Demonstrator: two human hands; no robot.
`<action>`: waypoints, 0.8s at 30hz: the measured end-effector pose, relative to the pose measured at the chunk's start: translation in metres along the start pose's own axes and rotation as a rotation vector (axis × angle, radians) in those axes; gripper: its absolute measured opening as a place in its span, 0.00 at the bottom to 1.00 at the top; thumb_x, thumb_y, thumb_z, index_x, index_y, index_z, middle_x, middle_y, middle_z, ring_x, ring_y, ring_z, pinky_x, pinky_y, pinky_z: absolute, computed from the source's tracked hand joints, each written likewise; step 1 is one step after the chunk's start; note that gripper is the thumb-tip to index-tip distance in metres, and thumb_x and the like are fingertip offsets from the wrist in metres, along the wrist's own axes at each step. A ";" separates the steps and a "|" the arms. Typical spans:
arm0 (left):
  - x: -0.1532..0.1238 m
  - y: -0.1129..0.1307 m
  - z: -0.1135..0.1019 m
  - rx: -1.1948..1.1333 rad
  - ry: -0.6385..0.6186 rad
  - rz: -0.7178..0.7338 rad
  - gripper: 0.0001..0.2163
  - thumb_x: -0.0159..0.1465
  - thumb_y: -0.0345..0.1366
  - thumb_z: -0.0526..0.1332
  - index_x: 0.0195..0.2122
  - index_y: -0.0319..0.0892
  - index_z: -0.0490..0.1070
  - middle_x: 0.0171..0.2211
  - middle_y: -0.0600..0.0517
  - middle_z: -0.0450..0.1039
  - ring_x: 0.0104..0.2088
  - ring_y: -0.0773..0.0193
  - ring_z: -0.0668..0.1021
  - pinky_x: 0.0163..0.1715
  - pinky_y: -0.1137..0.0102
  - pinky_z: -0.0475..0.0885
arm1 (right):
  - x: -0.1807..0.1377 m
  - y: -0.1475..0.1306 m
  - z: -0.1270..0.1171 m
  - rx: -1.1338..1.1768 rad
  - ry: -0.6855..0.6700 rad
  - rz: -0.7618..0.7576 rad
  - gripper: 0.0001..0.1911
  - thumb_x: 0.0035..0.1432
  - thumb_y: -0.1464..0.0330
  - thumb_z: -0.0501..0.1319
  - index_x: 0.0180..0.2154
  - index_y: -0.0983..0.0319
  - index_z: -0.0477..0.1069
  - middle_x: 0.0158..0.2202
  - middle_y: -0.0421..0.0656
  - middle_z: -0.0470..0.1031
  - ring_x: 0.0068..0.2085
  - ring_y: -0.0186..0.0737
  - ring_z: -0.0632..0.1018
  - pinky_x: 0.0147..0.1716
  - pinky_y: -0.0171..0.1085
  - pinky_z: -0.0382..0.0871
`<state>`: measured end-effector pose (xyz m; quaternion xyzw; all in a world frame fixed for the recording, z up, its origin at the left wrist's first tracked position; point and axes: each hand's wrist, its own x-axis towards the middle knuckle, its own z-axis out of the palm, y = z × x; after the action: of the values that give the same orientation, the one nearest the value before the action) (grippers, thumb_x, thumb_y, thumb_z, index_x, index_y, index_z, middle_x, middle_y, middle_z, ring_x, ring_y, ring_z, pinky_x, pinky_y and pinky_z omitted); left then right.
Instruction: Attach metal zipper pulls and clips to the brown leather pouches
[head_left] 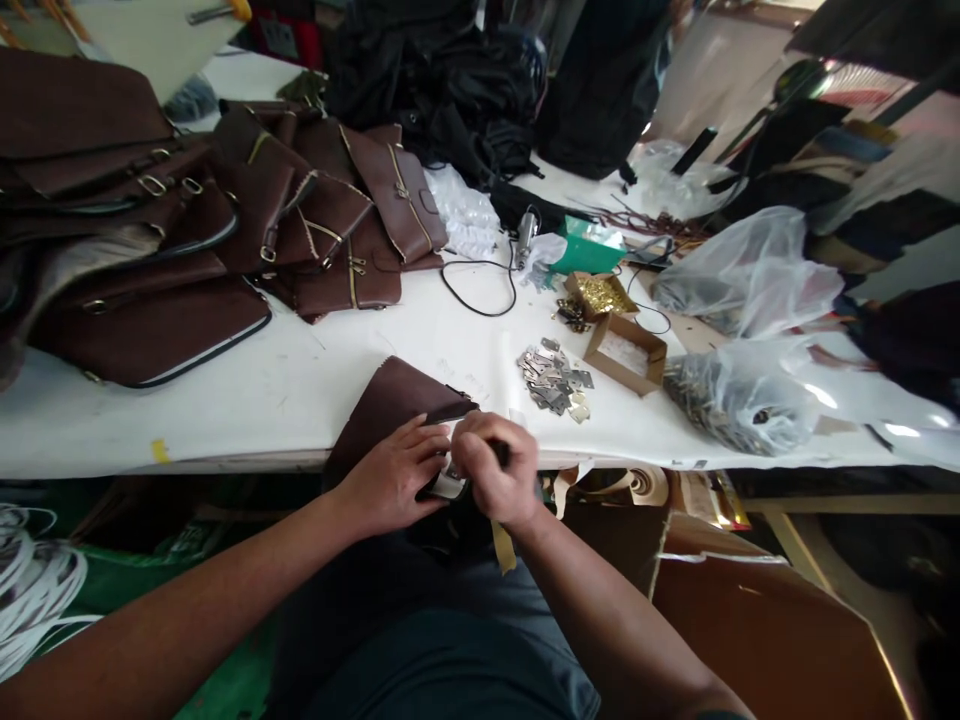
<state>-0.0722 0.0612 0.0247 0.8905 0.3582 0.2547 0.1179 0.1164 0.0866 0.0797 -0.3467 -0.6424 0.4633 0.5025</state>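
Note:
A brown leather piece (390,395) lies over the front edge of the table, with a white patch (450,485) showing between my hands. My left hand (394,475) holds this piece down, its fingers across the leather and its thumb lower, near the patch. Right beside it, my right hand (496,465) is closed in a fist over the patch. Something dark shows inside that fist, but most of it is hidden by the fingers. A strip of yellowish tape (503,548) hangs below the right wrist.
Brown leather bags (150,330) are heaped at the left. Flat metal plates (555,378) lie right of my hands, near a cardboard box of gold-coloured parts (602,294) and another open box (626,352). Filled plastic bags (742,395) stand farther right. A large carton (757,620) is below.

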 end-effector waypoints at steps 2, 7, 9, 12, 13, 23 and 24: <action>0.001 0.003 -0.003 0.014 -0.013 0.003 0.22 0.66 0.40 0.71 0.59 0.40 0.76 0.60 0.41 0.79 0.67 0.46 0.74 0.75 0.47 0.59 | -0.002 -0.002 -0.004 -0.012 0.038 0.026 0.21 0.68 0.57 0.64 0.24 0.57 0.66 0.24 0.39 0.70 0.27 0.39 0.70 0.31 0.41 0.66; 0.003 0.012 -0.009 0.058 -0.013 0.000 0.18 0.63 0.39 0.73 0.53 0.40 0.79 0.57 0.42 0.81 0.65 0.46 0.76 0.75 0.47 0.59 | -0.041 -0.005 -0.025 -0.058 0.220 0.307 0.23 0.67 0.52 0.66 0.25 0.58 0.67 0.19 0.37 0.69 0.23 0.36 0.68 0.26 0.37 0.63; 0.003 0.016 -0.010 0.093 -0.013 0.003 0.16 0.64 0.37 0.72 0.52 0.40 0.80 0.56 0.41 0.81 0.65 0.45 0.76 0.75 0.47 0.60 | -0.067 0.002 -0.022 -0.058 0.248 0.522 0.23 0.61 0.49 0.70 0.28 0.58 0.69 0.18 0.35 0.68 0.20 0.35 0.67 0.22 0.36 0.61; 0.003 0.027 -0.010 0.179 -0.019 0.013 0.12 0.67 0.35 0.68 0.51 0.39 0.81 0.56 0.40 0.81 0.66 0.44 0.75 0.74 0.46 0.61 | -0.097 0.022 -0.004 0.049 0.202 0.805 0.25 0.53 0.46 0.74 0.34 0.59 0.73 0.18 0.34 0.68 0.19 0.35 0.67 0.18 0.34 0.60; 0.002 0.032 -0.010 0.208 -0.019 0.018 0.12 0.67 0.34 0.67 0.51 0.39 0.81 0.56 0.39 0.81 0.66 0.44 0.75 0.74 0.45 0.61 | -0.102 0.027 0.004 0.102 0.202 0.846 0.25 0.53 0.46 0.73 0.36 0.59 0.74 0.19 0.34 0.69 0.20 0.36 0.68 0.19 0.34 0.61; -0.012 0.115 -0.081 0.235 0.140 0.077 0.12 0.69 0.42 0.68 0.51 0.46 0.79 0.49 0.49 0.85 0.51 0.50 0.84 0.71 0.44 0.62 | -0.061 -0.052 -0.054 -0.275 -0.250 0.369 0.04 0.53 0.71 0.65 0.28 0.58 0.78 0.23 0.35 0.68 0.26 0.35 0.66 0.26 0.35 0.57; -0.009 0.120 -0.087 0.240 0.158 0.080 0.11 0.68 0.41 0.69 0.50 0.48 0.78 0.50 0.49 0.85 0.50 0.50 0.84 0.70 0.46 0.64 | -0.050 -0.067 -0.065 -0.382 -0.360 0.326 0.05 0.52 0.73 0.65 0.30 0.58 0.80 0.23 0.35 0.69 0.26 0.34 0.66 0.26 0.34 0.57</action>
<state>-0.0553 -0.0288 0.1418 0.8888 0.3587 0.2840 -0.0284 0.1936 0.0347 0.1305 -0.4458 -0.7325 0.4626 0.2253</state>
